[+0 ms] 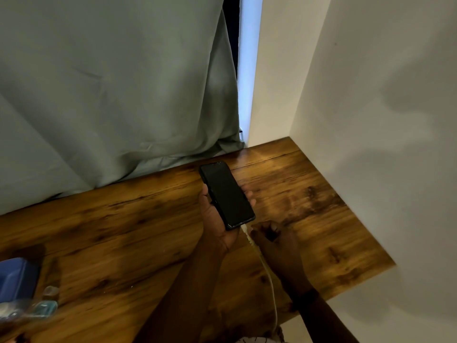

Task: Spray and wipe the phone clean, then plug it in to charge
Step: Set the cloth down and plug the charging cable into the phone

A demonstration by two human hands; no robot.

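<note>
My left hand holds a black phone screen up above the wooden table; the screen is dark. A white charging cable runs from the phone's lower end down toward the table's front edge, with its plug at the phone's port. My right hand hovers just right of that plug, fingers curled loosely, and I cannot tell whether it touches the cable.
A grey-green curtain hangs behind the table and white walls close off the right side. At the left edge lie a blue object and a blurred clear bottle.
</note>
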